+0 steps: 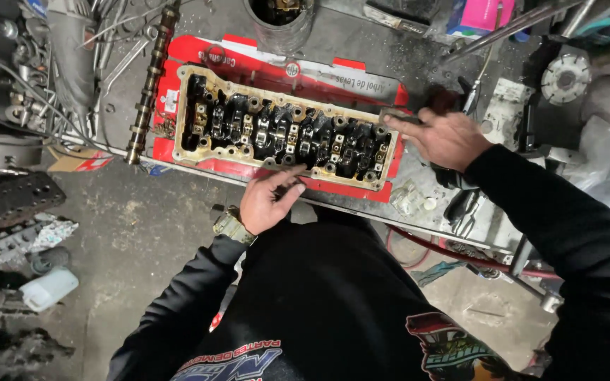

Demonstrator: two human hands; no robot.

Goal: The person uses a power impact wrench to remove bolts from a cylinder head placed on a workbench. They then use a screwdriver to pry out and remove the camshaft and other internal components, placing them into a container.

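Observation:
An oily engine cylinder head (284, 130) lies lengthwise on red cardboard (248, 63) on a metal workbench. My left hand (266, 201), wearing a wristwatch, rests at the head's near edge, fingers pinching a small dark part against the rim. My right hand (443, 137) is at the head's right end, gripping a flat grey metal tool (398, 116) whose tip touches the head's corner.
A camshaft (148, 85) lies left of the cylinder head. A metal cylinder (279, 21) stands behind it. Scattered parts and a pink box (478, 15) crowd the bench's right. On the concrete floor at left are a white plastic bottle (49, 288) and engine parts.

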